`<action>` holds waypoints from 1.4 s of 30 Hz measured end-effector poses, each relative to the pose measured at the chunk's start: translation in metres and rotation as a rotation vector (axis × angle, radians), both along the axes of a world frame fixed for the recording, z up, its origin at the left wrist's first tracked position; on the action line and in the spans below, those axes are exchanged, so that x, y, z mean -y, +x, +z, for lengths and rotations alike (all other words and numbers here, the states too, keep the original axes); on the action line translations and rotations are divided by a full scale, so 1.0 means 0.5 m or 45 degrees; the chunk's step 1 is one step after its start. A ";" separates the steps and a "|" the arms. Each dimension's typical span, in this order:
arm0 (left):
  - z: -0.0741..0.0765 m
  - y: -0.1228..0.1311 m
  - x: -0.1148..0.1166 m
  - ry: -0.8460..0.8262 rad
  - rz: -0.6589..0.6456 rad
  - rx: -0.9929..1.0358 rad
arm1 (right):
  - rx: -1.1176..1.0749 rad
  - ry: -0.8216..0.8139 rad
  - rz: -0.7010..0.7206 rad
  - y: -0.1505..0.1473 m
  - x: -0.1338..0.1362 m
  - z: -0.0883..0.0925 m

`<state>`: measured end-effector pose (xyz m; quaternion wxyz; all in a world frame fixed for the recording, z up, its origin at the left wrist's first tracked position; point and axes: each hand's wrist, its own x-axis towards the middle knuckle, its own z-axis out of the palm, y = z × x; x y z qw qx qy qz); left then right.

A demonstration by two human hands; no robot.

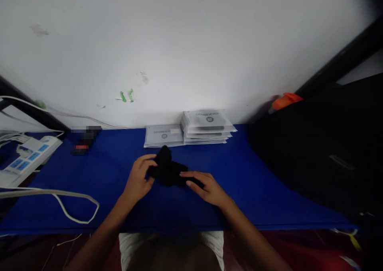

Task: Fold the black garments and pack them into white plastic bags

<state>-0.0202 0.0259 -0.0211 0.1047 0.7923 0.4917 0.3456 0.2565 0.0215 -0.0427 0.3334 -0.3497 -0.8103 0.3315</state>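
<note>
A piece of black cloth (171,173) lies bunched on the blue table cover (227,207). It looks soft and partly folded over, but its exact kind cannot be made out. My left hand (139,177) grips its left side, with the fingers curled over a raised fold. At the opposite end, my right hand (206,187) has the fabric between its fingers and thumb. Just behind the cloth, a flat translucent pouch (155,137) with a printed logo rests beside a stack of similar pouches (206,123).
On the left are a white power strip (32,155) and a looped white cable (80,221). A dark, blurred-out object (86,139) lies near the wall. A large black bag-like bulk (317,155) fills the right side, with an orange item (287,100) behind it.
</note>
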 end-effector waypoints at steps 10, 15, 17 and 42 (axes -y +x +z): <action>0.013 0.109 0.004 -0.234 -0.795 -0.230 | 0.511 0.369 0.083 -0.006 0.002 0.028; 0.007 0.046 -0.099 -0.075 -0.288 -0.400 | 0.681 0.300 0.042 -0.004 0.026 0.021; -0.001 0.013 -0.149 -0.067 -0.139 -0.467 | 0.713 0.273 0.028 0.001 0.049 0.018; 0.010 0.027 -0.022 0.132 -0.336 -0.506 | 0.423 0.659 0.121 -0.012 0.079 0.068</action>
